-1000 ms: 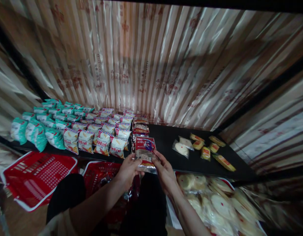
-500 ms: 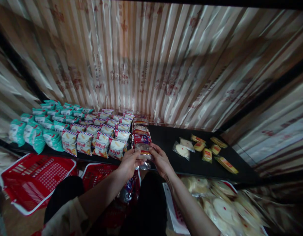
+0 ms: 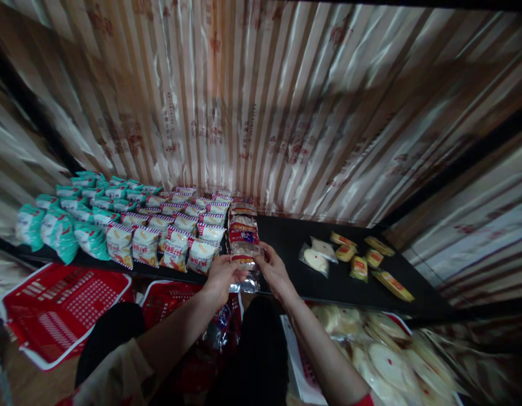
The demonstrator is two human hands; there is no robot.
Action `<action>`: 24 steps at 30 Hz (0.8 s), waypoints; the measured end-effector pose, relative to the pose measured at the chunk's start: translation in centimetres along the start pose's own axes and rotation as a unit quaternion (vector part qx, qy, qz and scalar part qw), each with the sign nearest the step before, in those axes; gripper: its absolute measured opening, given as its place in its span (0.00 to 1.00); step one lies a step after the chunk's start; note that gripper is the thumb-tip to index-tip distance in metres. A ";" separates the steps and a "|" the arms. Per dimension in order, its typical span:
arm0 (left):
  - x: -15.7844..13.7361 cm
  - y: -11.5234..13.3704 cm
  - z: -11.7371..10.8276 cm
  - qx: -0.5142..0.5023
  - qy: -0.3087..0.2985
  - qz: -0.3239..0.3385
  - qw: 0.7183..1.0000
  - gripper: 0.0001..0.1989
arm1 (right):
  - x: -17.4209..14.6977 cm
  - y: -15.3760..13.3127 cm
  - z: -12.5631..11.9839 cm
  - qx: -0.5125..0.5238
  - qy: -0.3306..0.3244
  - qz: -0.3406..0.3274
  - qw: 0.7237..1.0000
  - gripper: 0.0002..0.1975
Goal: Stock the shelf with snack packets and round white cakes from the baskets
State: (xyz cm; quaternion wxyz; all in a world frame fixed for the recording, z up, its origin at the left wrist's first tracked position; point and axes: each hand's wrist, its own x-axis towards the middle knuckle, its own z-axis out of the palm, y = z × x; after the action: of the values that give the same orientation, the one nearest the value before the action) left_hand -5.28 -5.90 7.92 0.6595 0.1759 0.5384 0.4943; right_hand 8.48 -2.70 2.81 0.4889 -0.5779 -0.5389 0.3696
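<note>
At the shelf's front edge, a red-and-silver snack packet (image 3: pixel 246 259) lies between my two hands. My left hand (image 3: pixel 221 275) grips its left side, fingers curled at the near end. On the opposite side, my right hand (image 3: pixel 272 267) pinches the packet between thumb and fingers. Its clear, shiny end (image 3: pixel 247 283) hangs towards me. Directly behind it runs a column of similar red packets (image 3: pixel 244 235). White chip bags (image 3: pixel 202 255) with red-and-blue striped tops stand in rows just left of my left hand.
Teal bags (image 3: pixel 90 240) fill the shelf's left end. On the black shelf (image 3: pixel 281 242) to the right lie round white cakes (image 3: pixel 315 260) and small yellow packets (image 3: pixel 359 268). Below are red baskets (image 3: pixel 70 316), one holding shiny packets, and a pile of bagged round cakes (image 3: pixel 387 361).
My hands have shifted very slightly, still on the packet at the front of the red column. More of the red packet behind it shows. The bags around look unmoved.
</note>
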 end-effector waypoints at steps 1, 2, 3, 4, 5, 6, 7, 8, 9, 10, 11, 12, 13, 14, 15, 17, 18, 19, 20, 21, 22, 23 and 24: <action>0.1 0.0 0.0 0.002 0.000 0.001 1.000 0.06 | 0.0 0.1 -0.2 -0.019 0.000 -0.005 1.000 0.22; 0.1 0.0 -0.1 0.004 -0.001 0.002 1.000 0.06 | 0.0 0.2 -0.3 -0.040 0.002 -0.012 0.999 0.22; 0.2 0.0 -0.1 0.006 -0.001 0.003 1.000 0.06 | 0.0 0.2 -0.5 -0.064 0.008 -0.024 0.998 0.21; 0.2 -0.1 -0.2 0.008 0.000 0.004 1.000 0.06 | -0.1 0.3 -0.6 -0.090 0.019 -0.038 0.995 0.20; 0.3 -0.1 -0.2 0.009 0.002 0.006 1.000 0.07 | -0.1 0.4 -0.7 -0.114 0.029 -0.052 0.992 0.19; 0.3 -0.2 -0.2 0.012 0.004 0.008 1.000 0.08 | -0.2 0.5 -0.7 -0.133 0.038 -0.062 0.988 0.18; 0.4 -0.3 -0.2 0.015 0.007 0.009 1.000 0.09 | -0.4 0.6 -0.7 -0.147 0.044 -0.069 0.986 0.17; 0.4 -0.4 -0.3 0.019 0.008 0.011 1.000 0.11 | -0.5 0.6 -0.7 -0.153 0.048 -0.073 0.984 0.17; 0.4 -0.5 -0.3 0.023 0.007 0.011 1.000 0.12 | -0.5 0.7 -0.6 -0.152 0.049 -0.073 0.984 0.17; 0.3 -0.5 -0.3 0.028 0.005 0.011 1.000 0.14 | -0.6 0.8 -0.6 -0.146 0.048 -0.071 0.986 0.17; 0.3 -0.6 -0.3 0.034 0.003 0.010 0.999 0.16 | -0.7 0.9 -0.5 -0.137 0.046 -0.069 0.987 0.17; 0.2 -0.6 -0.4 0.039 0.001 0.008 0.999 0.18 | -0.7 1.0 -0.5 -0.126 0.045 -0.066 0.989 0.17; 0.1 -0.7 -0.5 0.043 -0.001 0.006 0.999 0.19 | -0.8 0.9 -0.4 -0.117 0.046 -0.063 0.990 0.17; 0.0 -0.7 -0.5 0.047 -0.002 0.003 0.999 0.21 | -0.9 0.9 -0.4 -0.110 0.049 -0.062 0.991 0.17; -0.1 -0.7 -0.6 0.051 -0.003 0.003 0.999 0.21 | -1.0 0.7 -0.4 -0.105 0.054 -0.063 0.991 0.17; -0.3 -0.8 -0.8 0.054 0.001 0.011 0.998 0.20 | -1.3 0.3 -0.5 -0.095 0.064 -0.068 0.991 0.17; -0.3 -0.8 -0.9 0.055 0.004 0.016 0.998 0.20 | -1.4 0.1 -0.5 -0.091 0.068 -0.071 0.991 0.17; -0.3 -0.8 -0.9 0.054 0.007 0.022 0.998 0.19 | -1.6 -0.1 -0.6 -0.085 0.070 -0.073 0.991 0.17; -0.3 -0.9 -0.9 0.053 0.008 0.028 0.998 0.19 | -1.7 -0.2 -0.6 -0.080 0.073 -0.074 0.991 0.17; -0.3 -1.0 -0.9 0.052 0.008 0.032 0.998 0.19 | -1.8 -0.3 -0.6 -0.076 0.073 -0.074 0.992 0.17; -0.3 -1.1 -0.9 0.048 0.009 0.032 0.998 0.19 | -1.9 -0.3 -0.6 -0.074 0.072 -0.072 0.992 0.17; -0.3 -1.2 -0.8 0.043 0.009 0.031 0.999 0.19 | -1.9 -0.2 -0.6 -0.074 0.071 -0.071 0.992 0.17; -0.3 -1.2 -0.7 0.037 0.012 0.029 0.999 0.18 | -1.9 -0.1 -0.6 -0.074 0.068 -0.068 0.993 0.17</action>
State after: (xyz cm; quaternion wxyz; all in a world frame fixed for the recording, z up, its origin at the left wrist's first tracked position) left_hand -5.32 -6.93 6.86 0.6316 0.2096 0.5585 0.4952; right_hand 8.73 -4.71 2.87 0.5045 -0.5983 -0.5682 0.2542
